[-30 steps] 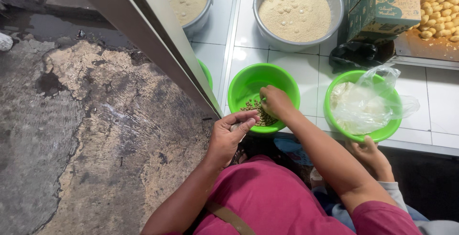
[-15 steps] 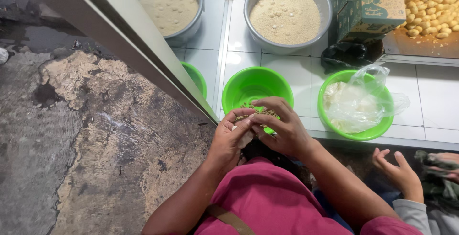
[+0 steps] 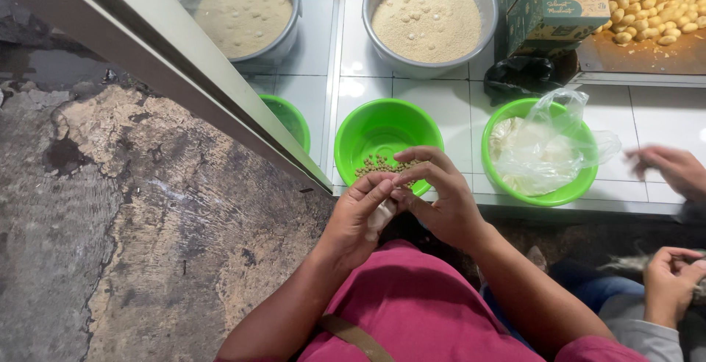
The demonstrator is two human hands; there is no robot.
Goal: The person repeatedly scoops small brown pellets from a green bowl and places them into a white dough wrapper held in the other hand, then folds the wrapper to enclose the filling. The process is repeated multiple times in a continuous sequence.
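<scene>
Both hands meet right at the near rim of the green bowl [image 3: 387, 135] — the left hand [image 3: 358, 218] is cupped and closed around a pale lump of dough [image 3: 381, 215], the right hand [image 3: 440, 199] pressed against it, fingertips pinched together on the lump's top edge. Inside the green bowl, a small heap of brownish-green filling bits [image 3: 382, 165] sits just past the fingers. To the right of the green bowl stands a second green bowl [image 3: 540, 194] stuffed with a crumpled clear plastic bag [image 3: 548, 145], and to its left a third green bowl [image 3: 289, 117] peeks out, half hidden by a slanted metal frame bar [image 3: 176, 75] that cuts across the white-tiled counter [image 3: 460, 112]. Beyond the green bowl, two steel basins [image 3: 430, 20] of crumbs; further right, a cardboard box [image 3: 555, 1], a black bag [image 3: 522, 76] and a tray of golden fried pieces [image 3: 654, 9]. Far right of the green bowl — another person's hands [image 3: 673, 169], one blurred over the counter edge.
</scene>
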